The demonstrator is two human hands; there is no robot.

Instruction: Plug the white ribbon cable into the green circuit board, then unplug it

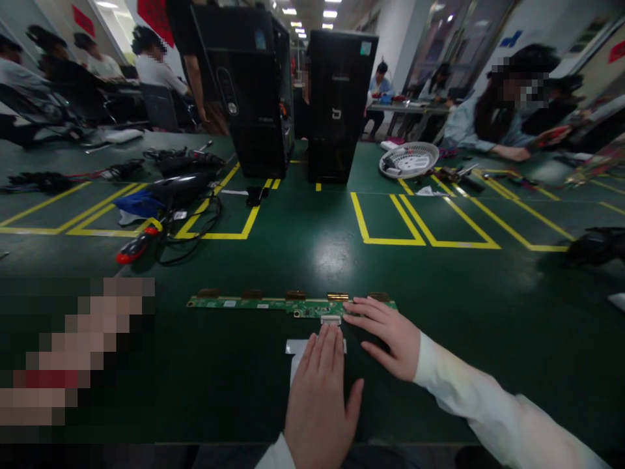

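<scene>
A long, narrow green circuit board [266, 304] lies crosswise on the dark green table, with several copper-brown tabs along its far edge. My left hand [319, 391] lies flat, its fingers stretched out over a white ribbon cable [294, 366], and the fingertips are just below the board's white connector [331, 320]. The palm hides much of the cable. My right hand [390, 332] is open, with spread fingertips resting on the right part of the board and covering it there.
Another person's pixelated arm [92, 339] reaches in from the left. A red-and-black-handled screwdriver [137, 246] lies beside a black cable [188, 257]. Two black computer towers [334, 104] stand at the back. Yellow tape [395, 241] marks the table, and a white basket [409, 148] sits back right.
</scene>
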